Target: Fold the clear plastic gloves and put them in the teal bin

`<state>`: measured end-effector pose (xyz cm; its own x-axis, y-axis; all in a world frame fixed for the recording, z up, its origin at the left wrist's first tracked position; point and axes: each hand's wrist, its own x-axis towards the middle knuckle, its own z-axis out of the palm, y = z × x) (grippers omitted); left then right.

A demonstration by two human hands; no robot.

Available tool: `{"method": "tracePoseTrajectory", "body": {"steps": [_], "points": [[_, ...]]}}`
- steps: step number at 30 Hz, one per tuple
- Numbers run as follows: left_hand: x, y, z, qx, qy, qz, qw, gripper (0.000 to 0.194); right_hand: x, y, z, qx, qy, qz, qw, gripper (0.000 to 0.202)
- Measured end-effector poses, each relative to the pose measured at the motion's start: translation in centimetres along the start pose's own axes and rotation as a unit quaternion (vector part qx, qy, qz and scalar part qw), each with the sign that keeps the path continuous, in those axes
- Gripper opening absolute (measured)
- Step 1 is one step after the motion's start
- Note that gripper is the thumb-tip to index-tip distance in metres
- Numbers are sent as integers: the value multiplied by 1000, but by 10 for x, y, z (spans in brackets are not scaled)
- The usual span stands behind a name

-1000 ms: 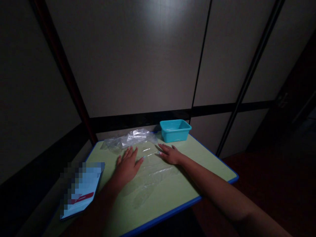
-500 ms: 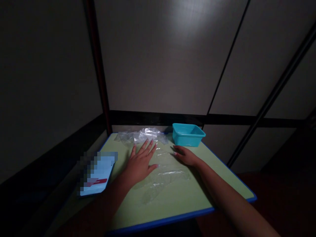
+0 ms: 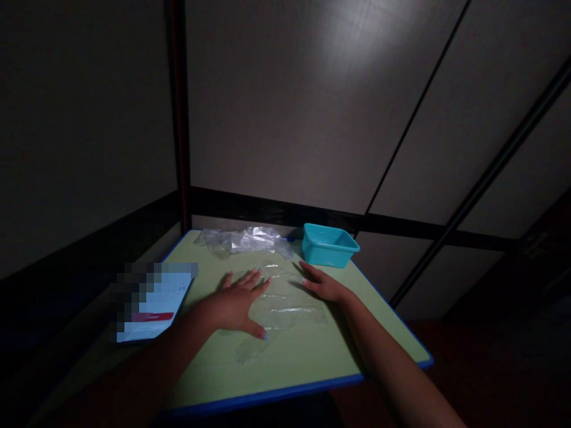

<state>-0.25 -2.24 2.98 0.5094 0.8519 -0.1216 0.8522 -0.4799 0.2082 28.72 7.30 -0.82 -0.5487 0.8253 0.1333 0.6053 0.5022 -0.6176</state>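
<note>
The film point(image 3: 294, 311) is clear — tabletop point(image 3: 289, 365) pale green, blue-edged — basin point(image 3: 328, 254) turquoise.

Bare forearms point(image 3: 383, 351) end in uncovered hands, the right hand point(image 3: 328, 288) near the turquoise tub point(image 3: 328, 254), the left hand point(image 3: 236, 304) farther from it, both with visible thumbnails point(image 3: 266, 336).

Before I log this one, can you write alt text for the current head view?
A person's splayed left hand and open right hand are over clear plastic film on a green, blue-edged table. Beyond them are crumpled plastic sheeting and a rectangular turquoise tub; a light-blue item, partly pixelated, lies at left.
</note>
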Motion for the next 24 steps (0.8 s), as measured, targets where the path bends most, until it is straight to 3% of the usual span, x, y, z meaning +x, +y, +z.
{"method": "tracePoseTrajectory", "body": {"steps": [4,7,11,14,17,21,24], "points": [[2,1,7,-11,-43,7,999,117,0,3,-1,1,-13,5,1000,85],[4,2,6,1,-10,11,1000,116,0,3,-1,0,-18,11,1000,84],[5,6,-3,51,153,32,986,100,-1,0,-2,-4,-15,20,1000,78],[4,8,-10,74,295,37,952,79,0,0,-1,-1,-10,30,1000,74],[3,10,-15,57,380,40,922,50,1,1,0,-2,-3,32,999,71],[1,12,-18,58,398,26,915,17,1,2,1,5,6,29,1000,67],[0,12,-18,115,353,-7,928,14,0,1,0,10,6,33,999,66]]}}
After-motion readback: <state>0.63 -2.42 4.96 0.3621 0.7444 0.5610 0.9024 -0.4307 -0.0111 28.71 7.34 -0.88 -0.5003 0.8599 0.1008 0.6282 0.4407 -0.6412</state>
